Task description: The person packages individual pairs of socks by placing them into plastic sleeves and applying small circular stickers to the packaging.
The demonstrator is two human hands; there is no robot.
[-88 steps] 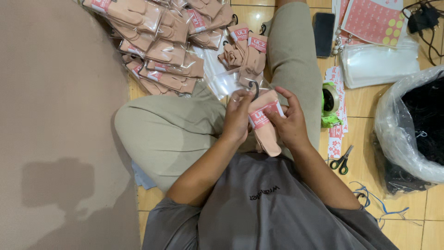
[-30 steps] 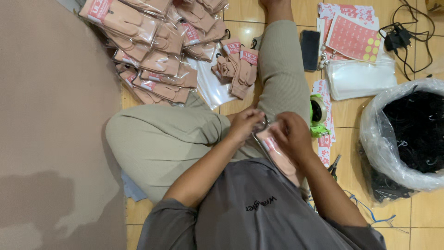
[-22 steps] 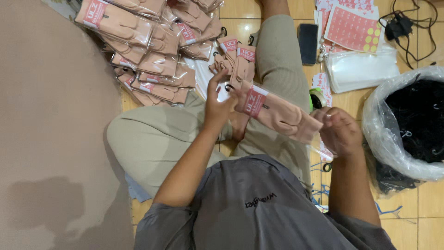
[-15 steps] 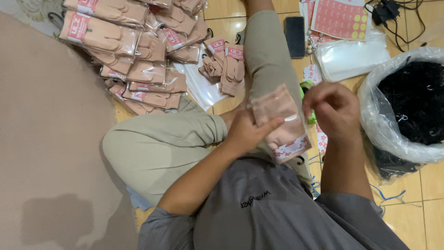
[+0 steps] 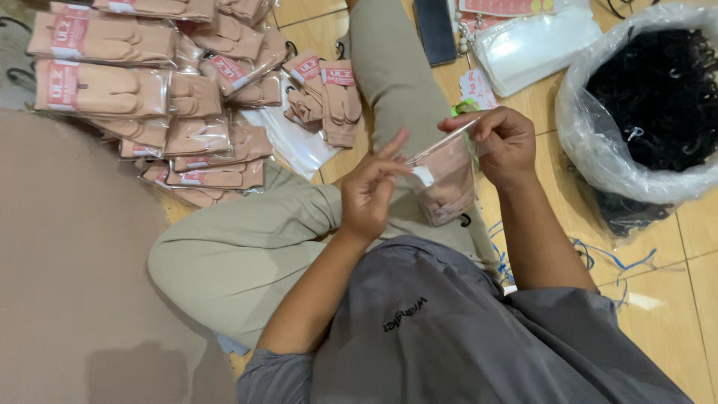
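A clear plastic sleeve with a pair of beige gloves inside (image 5: 447, 183) hangs over my lap. My left hand (image 5: 372, 191) pinches its left top corner with fingers spread. My right hand (image 5: 499, 144) grips the right end of the sleeve's top flap, pulling it taut. Both hands hover above my crossed legs in khaki trousers (image 5: 247, 254).
Several packed beige glove pairs (image 5: 142, 97) lie piled on the wooden floor at upper left. Loose glove pairs with pink tags (image 5: 329, 97) sit beside my leg. A stack of clear sleeves (image 5: 535, 49), a bag of black hooks (image 5: 651, 97) and a dark phone (image 5: 435, 30) are at right.
The gloves went from my lap up into the clear sleeve. Both hands rose and now hold the sleeve's top edge stretched between them.
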